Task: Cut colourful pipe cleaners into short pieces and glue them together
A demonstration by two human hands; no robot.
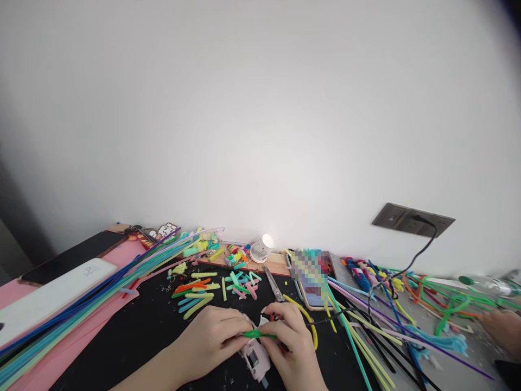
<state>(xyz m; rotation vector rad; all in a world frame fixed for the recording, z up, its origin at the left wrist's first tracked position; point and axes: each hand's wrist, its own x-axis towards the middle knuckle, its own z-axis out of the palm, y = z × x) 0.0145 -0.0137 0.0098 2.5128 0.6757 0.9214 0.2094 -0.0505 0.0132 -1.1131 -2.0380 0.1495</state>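
My left hand [220, 336] is closed, its thumb and fingertips pinching one end of a short green pipe cleaner [253, 334]. On the other end, the fingers of my right hand [291, 342] are pinched as well. Just below the green piece lies a small pale pink device [256, 361] with a dark window in its side. Whether my hands touch it I cannot tell. Something red and black shows partly behind my right fingers. Scissors [274, 285] lie just beyond my hands, and a yellow pipe cleaner [311, 320] curves beside my right hand.
Cut pipe cleaner pieces [197, 296] lie left on the black mat [142, 320]. A paper cup [262, 248] stands near the wall, with a phone [315, 296] to its right. Long pipe cleaners spread on both sides. Another person's hand [502, 328] is at far right, near a bottle [490, 285].
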